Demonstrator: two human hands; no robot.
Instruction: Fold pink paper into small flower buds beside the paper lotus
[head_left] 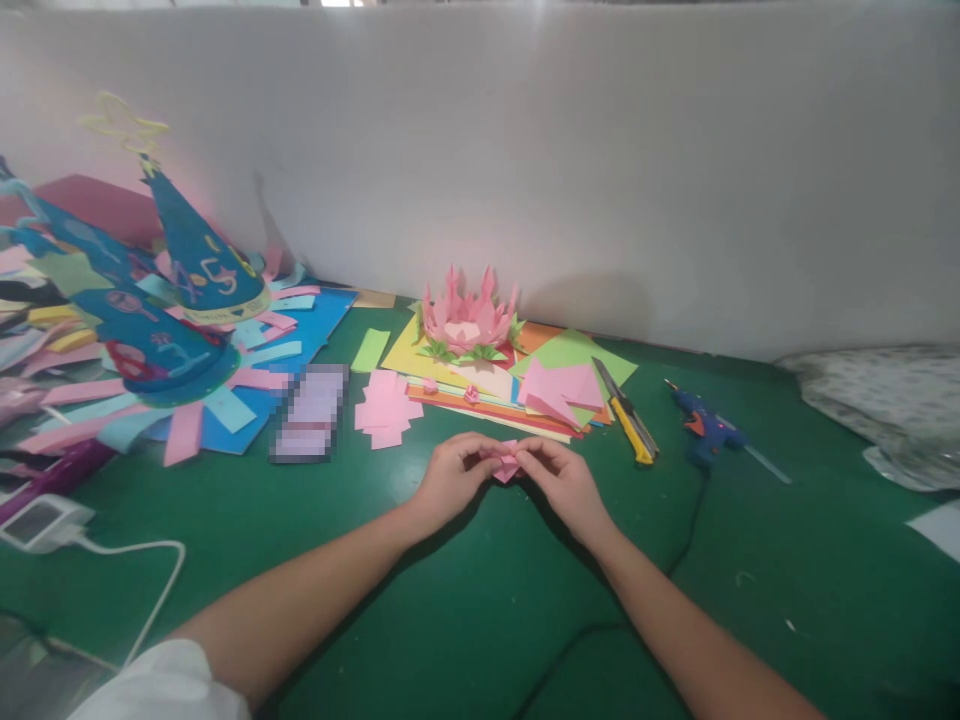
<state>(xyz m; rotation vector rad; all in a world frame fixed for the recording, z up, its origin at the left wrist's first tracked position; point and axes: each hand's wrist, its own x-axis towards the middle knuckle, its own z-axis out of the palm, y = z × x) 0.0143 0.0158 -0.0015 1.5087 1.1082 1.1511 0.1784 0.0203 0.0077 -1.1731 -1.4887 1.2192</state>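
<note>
White sleeve (161,685) nearest; left hand (457,480) and right hand (568,487) pinch a small pink piece (506,468) over the green table (442,630), seemingly part-folded, creases too small to read, a paper flower (471,325) standing assembled behind, pink slips (386,410) lying unfolded.

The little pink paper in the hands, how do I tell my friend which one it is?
Find the green table and look just in front of the colored paper stack. There the left hand and right hand pinch a small folded pink paper. It's the only pink piece held in fingers.
</note>
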